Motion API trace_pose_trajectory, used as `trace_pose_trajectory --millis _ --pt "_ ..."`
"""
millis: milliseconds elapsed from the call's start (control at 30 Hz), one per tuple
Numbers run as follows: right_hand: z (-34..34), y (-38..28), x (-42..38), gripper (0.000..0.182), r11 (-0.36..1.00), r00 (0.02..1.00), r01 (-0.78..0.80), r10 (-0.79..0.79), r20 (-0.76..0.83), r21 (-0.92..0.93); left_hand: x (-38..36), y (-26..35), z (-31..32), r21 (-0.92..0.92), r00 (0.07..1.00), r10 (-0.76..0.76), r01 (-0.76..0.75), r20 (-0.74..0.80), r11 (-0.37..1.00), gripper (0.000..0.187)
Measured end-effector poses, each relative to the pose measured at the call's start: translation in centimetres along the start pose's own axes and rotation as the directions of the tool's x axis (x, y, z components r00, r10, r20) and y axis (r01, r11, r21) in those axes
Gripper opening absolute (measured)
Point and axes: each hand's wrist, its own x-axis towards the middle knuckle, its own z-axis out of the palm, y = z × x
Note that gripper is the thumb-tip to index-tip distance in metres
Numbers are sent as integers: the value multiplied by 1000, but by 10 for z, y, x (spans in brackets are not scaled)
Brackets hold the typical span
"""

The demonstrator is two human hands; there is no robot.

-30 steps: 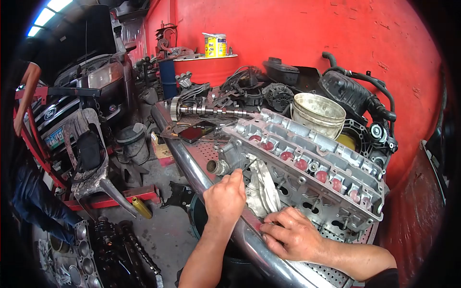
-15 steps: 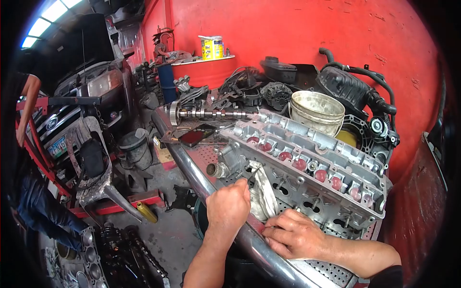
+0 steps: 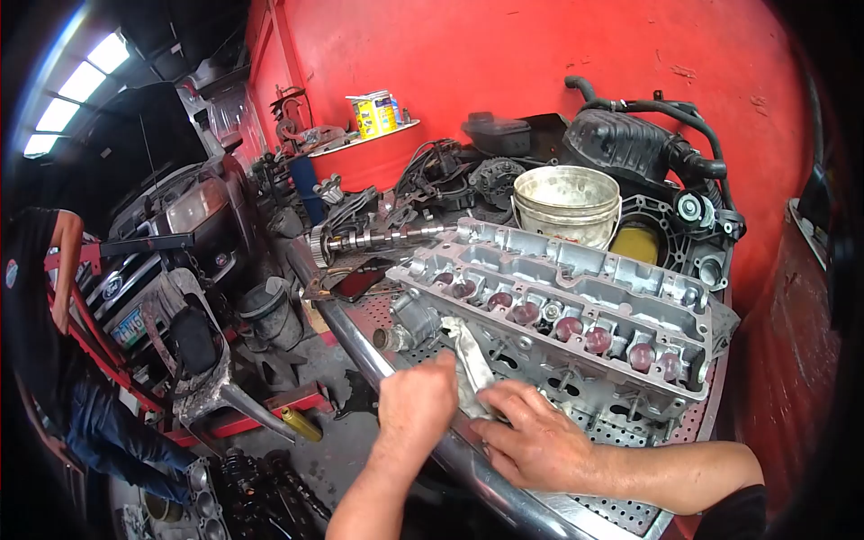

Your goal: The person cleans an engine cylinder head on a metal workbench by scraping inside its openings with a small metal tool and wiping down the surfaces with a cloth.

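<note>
My left hand (image 3: 417, 402) is closed in a fist above the bench's rounded metal edge; what it holds, if anything, is hidden. Close beside it, my right hand (image 3: 538, 439) has its fingers bent over the lower end of a whitish rag (image 3: 472, 358). The rag's upper part leans against the side of an aluminium cylinder head (image 3: 540, 335). Round reddish-brown spots sit in a row of pockets along this head. A pipe stub (image 3: 389, 339) sticks out at its near left end, just beyond my left fist.
The perforated metal bench (image 3: 621, 511) also carries a camshaft (image 3: 382, 238), a phone (image 3: 363, 279) and a dirty bucket (image 3: 567, 202). Black engine parts lie by the red wall. At left are a plastic chair (image 3: 236, 396), a car and another person (image 3: 54, 342).
The view has tilted and shifted slightly. My right hand has moved closer to my left fist and onto the rag, its fingers less tightly bunched. The left hand stays closed.
</note>
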Motion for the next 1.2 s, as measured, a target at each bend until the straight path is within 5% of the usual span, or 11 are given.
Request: trace_pose_trajectory --millis 167,233,300,367,433,500,667,767,833,1000,1200 --pt "3 -1 -7 38 999 999 24 -24 22 32 11 -5 -7 50 991 -126 128 -43 990 13" --pt "5 1 -9 38 999 999 23 -25 47 39 7 1 -8 6 995 -81 81 52 997 15" --pt "5 3 -9 38 999 994 26 -30 102 32 10 0 -14 -81 989 -135 140 62 987 8" --pt "4 11 -6 38 997 994 67 -70 89 33 17 -26 -6 -432 1000 -25 20 -5 901 13" --pt "1 8 -10 38 993 991 108 -111 71 40 6 -27 -4 -511 998 -57 68 37 857 20" --pt "-8 4 -10 39 983 981 179 -181 69 29 -21 -16 0 -831 870 -366 452 331 324 19" --pt "-10 -12 -17 35 975 980 158 -136 148 -153 -107 12 14 -868 738 -628 457 248 194 21" --pt "-10 -5 -15 37 989 982 15 14 189 -150 -138 22 14 -861 751 -647 411 132 301 20" --pt "-8 -3 -18 39 988 980 5 26 197 -157 -144 24 7 -744 829 -542 278 -133 608 23" --pt "-7 -2 -18 41 985 986 -49 74 146 -168 -149 31 -4 -629 798 -598 428 -74 649 30" --pt "2 4 -16 45 971 995 -84 95 40 -225 -104 21 0 -655 861 -483 275 -157 703 34"
